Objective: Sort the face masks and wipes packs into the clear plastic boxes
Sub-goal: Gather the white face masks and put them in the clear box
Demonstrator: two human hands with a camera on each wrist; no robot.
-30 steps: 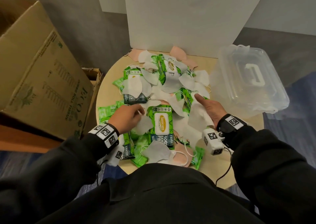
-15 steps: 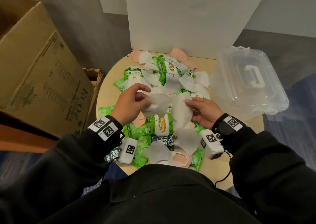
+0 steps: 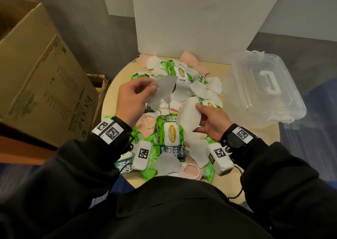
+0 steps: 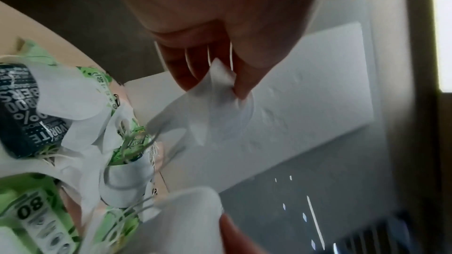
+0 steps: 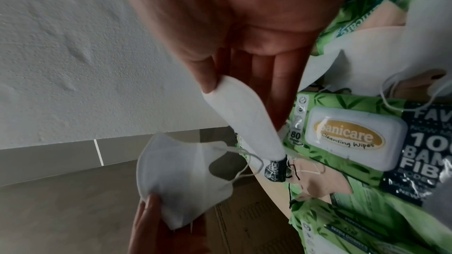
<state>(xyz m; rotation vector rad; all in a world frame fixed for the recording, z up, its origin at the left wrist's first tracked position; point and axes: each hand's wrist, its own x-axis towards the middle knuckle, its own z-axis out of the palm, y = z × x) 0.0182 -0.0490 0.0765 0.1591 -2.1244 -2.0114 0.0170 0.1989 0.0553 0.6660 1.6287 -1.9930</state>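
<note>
White and pink face masks and green Sanicare wipes packs (image 3: 170,138) lie heaped on a small round table (image 3: 112,100). My left hand (image 3: 131,102) is raised over the heap and pinches a white mask (image 3: 162,91) by its edge (image 4: 215,88). To its right, my right hand (image 3: 211,122) holds another white mask (image 3: 189,116) between thumb and fingers (image 5: 247,115). The left-hand mask (image 5: 181,177) also shows in the right wrist view. A clear plastic box (image 3: 262,91) with a white handle, its lid on, stands on the table's right side.
A white foam board (image 3: 197,19) stands upright behind the table. A large cardboard box (image 3: 42,78) sits on the left, close to the table edge. Grey floor surrounds the table, with blue carpet at the right.
Both hands have lifted off the heap, each bringing up a white mask. The two masks, close together half a second ago, are now held apart.
</note>
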